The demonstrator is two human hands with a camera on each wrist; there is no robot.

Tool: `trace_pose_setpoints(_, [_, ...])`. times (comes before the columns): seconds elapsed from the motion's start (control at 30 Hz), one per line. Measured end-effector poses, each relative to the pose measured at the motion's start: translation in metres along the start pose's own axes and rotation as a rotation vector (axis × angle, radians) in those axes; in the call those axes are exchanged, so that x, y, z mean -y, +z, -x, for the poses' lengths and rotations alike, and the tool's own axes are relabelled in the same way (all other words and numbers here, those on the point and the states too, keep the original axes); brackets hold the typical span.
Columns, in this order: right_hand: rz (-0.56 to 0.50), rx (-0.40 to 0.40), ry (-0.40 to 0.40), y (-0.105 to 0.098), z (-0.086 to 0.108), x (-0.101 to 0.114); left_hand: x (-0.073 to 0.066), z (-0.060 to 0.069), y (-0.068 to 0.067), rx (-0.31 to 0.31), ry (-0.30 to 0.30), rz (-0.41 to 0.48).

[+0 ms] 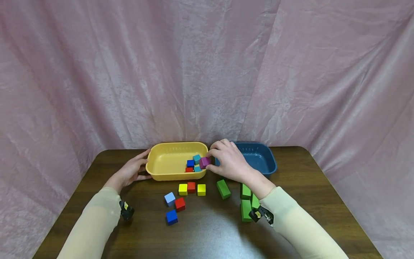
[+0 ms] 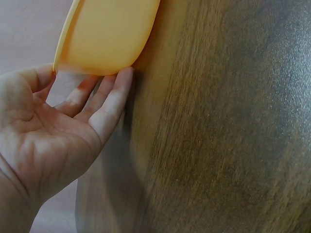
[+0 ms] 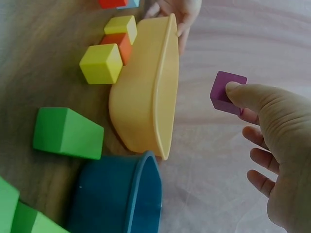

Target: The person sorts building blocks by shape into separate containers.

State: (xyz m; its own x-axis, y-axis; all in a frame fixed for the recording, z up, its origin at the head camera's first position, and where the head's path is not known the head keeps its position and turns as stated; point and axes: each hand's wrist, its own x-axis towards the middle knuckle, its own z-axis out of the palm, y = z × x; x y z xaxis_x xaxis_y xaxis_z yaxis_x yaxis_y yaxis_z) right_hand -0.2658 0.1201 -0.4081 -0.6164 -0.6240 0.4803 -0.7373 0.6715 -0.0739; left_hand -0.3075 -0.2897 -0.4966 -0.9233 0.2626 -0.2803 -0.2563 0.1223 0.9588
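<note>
My right hand (image 1: 231,160) pinches a purple cube (image 3: 227,92) between thumb and fingers. The cube is raised above the right end of a yellow tub (image 1: 168,176), whose floor bears several small cubes in blue, red and teal at that end. At the tub's left end, my left hand (image 2: 58,121) holds it, with fingertips against the rim and the outer wall. In front of the tub lie yellow cubes (image 1: 201,190), red cubes (image 1: 180,204), a light blue cube (image 1: 169,199) and a dark blue cube (image 1: 171,217).
A dark blue tub (image 1: 271,169) stands right of the yellow one, partly behind my right hand. Several green blocks (image 1: 223,189) lie before it, some beneath my right forearm. Behind the wooden table (image 1: 139,230) hangs a pink curtain (image 1: 194,72).
</note>
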Motion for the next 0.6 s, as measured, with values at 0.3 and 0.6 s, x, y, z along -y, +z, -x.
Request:
trace_pose_setpoints(0.3, [0.008, 0.025, 0.051, 0.001, -0.016, -0.002, 0.001, -0.001, 0.000, -0.003, -0.002, 0.002])
trace_pose_setpoints(0.6, [0.023, 0.040, 0.094, 0.004, -0.026, -0.005, 0.001, 0.000, 0.000, -0.003, 0.002, 0.001])
